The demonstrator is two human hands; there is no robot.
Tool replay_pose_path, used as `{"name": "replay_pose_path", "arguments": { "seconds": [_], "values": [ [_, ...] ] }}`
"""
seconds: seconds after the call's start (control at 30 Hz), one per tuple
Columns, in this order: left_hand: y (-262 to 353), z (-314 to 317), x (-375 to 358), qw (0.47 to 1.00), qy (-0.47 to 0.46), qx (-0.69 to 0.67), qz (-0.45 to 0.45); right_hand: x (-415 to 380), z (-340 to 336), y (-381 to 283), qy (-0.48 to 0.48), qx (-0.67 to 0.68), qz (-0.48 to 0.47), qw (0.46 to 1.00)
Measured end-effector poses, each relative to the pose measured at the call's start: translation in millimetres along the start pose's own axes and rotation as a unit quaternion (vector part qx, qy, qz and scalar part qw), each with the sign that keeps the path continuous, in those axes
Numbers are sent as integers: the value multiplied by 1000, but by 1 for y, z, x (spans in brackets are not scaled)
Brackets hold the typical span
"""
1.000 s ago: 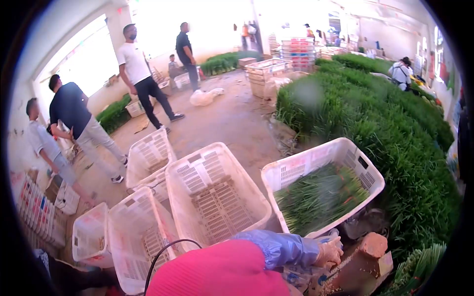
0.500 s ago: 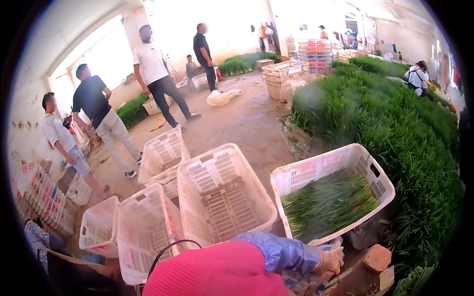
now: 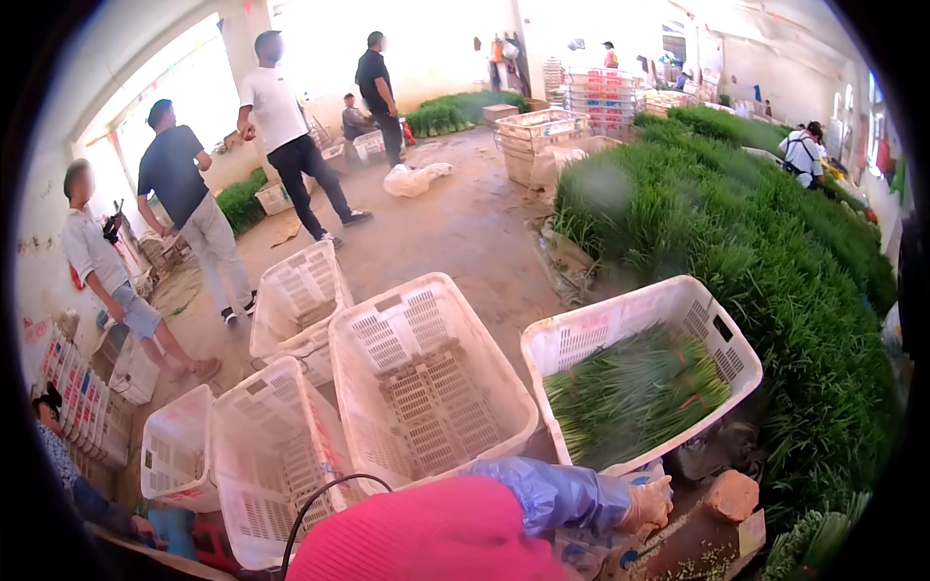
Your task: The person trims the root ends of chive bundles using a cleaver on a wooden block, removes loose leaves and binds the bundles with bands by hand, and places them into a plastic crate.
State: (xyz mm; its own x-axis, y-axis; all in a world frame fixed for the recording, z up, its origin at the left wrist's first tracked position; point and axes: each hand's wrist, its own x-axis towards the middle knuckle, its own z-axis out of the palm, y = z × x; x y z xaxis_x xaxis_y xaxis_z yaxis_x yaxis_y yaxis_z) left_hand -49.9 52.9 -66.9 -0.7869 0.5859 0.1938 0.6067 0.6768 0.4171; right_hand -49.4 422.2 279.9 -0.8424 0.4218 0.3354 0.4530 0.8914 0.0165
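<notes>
At the lower right is my right hand (image 3: 647,505), in a pale glove below a blue-violet sleeve, fingers curled together. It is beside a crumpled clear plastic bag (image 3: 586,550) and near a brick-like block (image 3: 732,496); what it grips, if anything, is too small to tell. Just above it, a white crate (image 3: 557,341) holds green leafy bundles (image 3: 635,397) tied with reddish bands. My left hand does not show. An empty white crate (image 3: 436,387) stands left of the filled one.
More white crates (image 3: 276,455) stand at the left. A large mass of green stalks (image 3: 765,261) covers the right side. Several people stand at the back left; a co-worker's arm (image 3: 107,518) is at the lower left. A plastic bag (image 3: 417,179) lies on the floor.
The whole view has shifted slightly, so crates and people appear further left. At the far left, the nearest standing person has an arm lower and the seated co-worker's arm has moved.
</notes>
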Motion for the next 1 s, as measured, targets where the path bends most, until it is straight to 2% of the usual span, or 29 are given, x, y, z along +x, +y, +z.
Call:
{"name": "replay_pose_path", "arguments": {
  "seconds": [0.07,0.13,0.23,0.27,0.3,0.33,0.4,0.43,0.47,0.5,0.53,0.6,0.63,0.67,0.8,0.87,0.9,0.93,1.0],
  "values": [
    [9,-10,4,998,-53,-13,-32,-21,-17,-4,36,64,-47,996],
    [10,-13,5,999,-26,-27,-13,-44,-31,-13,73,127,-93,985],
    [22,-28,8,995,-55,-43,-71,-74,-28,-35,139,214,-197,947],
    [31,-27,12,995,-55,-43,-64,-84,-23,-45,154,247,-226,929],
    [46,-26,14,985,88,-136,-57,-97,-23,-60,161,267,-224,924],
    [61,-28,15,946,228,-225,-52,-111,-27,-75,176,243,-235,925],
    [102,-48,31,874,347,-338,42,-95,30,-93,158,450,-254,841],
    [122,-67,32,872,350,-340,42,-97,44,-98,125,457,-277,836],
    [141,-103,24,842,301,-448,10,-107,38,-111,92,463,-297,830],
    [148,-124,26,822,274,-500,-4,-118,28,-127,89,459,-296,833],
    [154,-145,29,798,248,-549,-21,-119,28,-138,89,477,-331,809],
    [154,-162,47,601,339,-710,142,-140,25,-167,82,502,-316,801],
    [141,-159,41,649,320,-688,60,-152,21,-183,78,508,-309,800],
    [139,-149,43,636,384,-669,28,-163,7,-199,93,501,-341,790],
    [136,-195,-4,606,294,-739,-15,-192,-18,-200,72,354,-437,824],
    [122,-196,-21,581,277,-765,-34,-201,-14,-188,-38,331,-459,824],
    [113,-179,-27,556,309,-767,-83,-202,-12,-177,-65,322,-472,818],
    [107,-173,-33,573,315,-754,-70,-203,-12,-169,-93,316,-489,808],
    [103,-164,-39,567,271,-774,-82,-196,-15,-153,-105,279,-491,818]
  ]
}}
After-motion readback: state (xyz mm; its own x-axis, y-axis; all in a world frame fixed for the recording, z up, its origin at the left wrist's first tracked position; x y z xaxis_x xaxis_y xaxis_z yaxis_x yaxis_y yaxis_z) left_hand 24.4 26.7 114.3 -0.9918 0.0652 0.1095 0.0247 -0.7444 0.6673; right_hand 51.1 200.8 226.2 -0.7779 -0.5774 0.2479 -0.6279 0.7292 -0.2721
